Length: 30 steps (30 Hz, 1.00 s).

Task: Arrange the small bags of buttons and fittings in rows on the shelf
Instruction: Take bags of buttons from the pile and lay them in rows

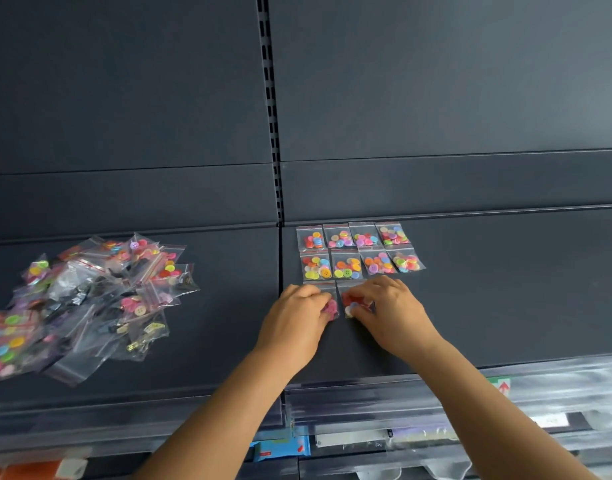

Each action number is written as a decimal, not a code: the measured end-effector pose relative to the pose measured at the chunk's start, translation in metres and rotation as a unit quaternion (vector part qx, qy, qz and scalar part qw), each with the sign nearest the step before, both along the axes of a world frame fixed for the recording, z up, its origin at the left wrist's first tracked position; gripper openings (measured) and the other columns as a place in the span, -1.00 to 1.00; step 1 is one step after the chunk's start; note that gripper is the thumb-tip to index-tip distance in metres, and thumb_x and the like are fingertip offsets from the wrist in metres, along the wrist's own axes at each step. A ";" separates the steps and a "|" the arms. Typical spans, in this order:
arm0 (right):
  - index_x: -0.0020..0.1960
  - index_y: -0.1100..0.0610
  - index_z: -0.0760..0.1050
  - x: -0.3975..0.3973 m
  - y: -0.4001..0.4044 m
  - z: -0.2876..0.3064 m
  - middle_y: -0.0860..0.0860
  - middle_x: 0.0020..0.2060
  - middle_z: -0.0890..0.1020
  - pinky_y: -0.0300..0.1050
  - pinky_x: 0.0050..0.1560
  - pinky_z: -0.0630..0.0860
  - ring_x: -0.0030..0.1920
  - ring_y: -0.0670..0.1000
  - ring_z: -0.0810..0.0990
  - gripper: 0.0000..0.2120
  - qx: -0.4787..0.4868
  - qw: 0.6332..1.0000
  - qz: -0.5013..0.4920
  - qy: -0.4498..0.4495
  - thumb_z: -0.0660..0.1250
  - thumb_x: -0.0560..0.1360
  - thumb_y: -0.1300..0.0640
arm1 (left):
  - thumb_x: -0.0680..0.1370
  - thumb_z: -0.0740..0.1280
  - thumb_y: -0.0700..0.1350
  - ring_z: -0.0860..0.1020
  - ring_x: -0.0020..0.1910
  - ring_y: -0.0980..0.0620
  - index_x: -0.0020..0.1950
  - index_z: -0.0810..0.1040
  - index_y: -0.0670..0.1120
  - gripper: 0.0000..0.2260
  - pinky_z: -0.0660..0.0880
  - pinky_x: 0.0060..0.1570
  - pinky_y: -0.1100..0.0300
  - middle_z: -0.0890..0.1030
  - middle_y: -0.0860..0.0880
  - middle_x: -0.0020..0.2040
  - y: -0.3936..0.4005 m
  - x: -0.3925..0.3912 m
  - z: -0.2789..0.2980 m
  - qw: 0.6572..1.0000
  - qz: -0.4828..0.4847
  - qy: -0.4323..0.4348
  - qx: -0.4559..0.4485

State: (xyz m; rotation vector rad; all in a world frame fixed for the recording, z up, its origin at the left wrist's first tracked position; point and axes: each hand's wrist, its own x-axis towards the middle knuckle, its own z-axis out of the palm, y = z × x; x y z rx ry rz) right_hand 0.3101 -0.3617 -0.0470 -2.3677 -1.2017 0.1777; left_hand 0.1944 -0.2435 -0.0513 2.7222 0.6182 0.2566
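Note:
Two rows of small clear bags of coloured buttons point(356, 251) lie flat on the dark shelf point(505, 289), several in each row. In front of them, my left hand point(294, 323) pinches a bag of pink buttons point(330, 306) lying on the shelf. Right beside it my right hand point(389, 311) pinches a bag of red and white buttons point(354, 303). Both bags sit under the left end of the rows. A loose heap of bags of buttons and fittings point(90, 303) lies on the shelf to the left.
A slotted upright point(271, 109) splits the dark back panel. The shelf's front edge carries a clear plastic price strip point(401, 396). Below it, packaged goods show, among them a blue packet point(283, 446).

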 end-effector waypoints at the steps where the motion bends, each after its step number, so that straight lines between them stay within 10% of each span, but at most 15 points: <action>1: 0.15 -0.04 0.58 0.001 0.000 0.000 -0.04 0.11 0.54 -0.16 0.08 0.41 0.15 0.03 0.42 -0.79 -0.001 1.000 0.000 -0.001 0.29 0.53 0.06 | 0.63 0.17 -0.02 0.35 0.28 0.05 0.37 0.45 -0.04 -0.68 0.38 0.22 0.17 0.47 0.07 0.31 -0.001 0.001 0.000 1.000 -0.002 0.001 0.002; 30: 0.46 0.02 0.25 -0.142 0.148 0.036 -0.06 0.40 0.37 -0.14 0.41 0.17 0.41 -0.01 0.28 -0.51 -0.003 0.977 0.201 -0.076 0.16 0.58 -0.10 | 0.60 0.18 0.08 0.26 0.41 0.05 0.51 0.20 0.01 -0.51 0.19 0.38 0.19 0.33 0.07 0.44 0.101 -0.169 0.039 0.981 0.175 -0.028 0.076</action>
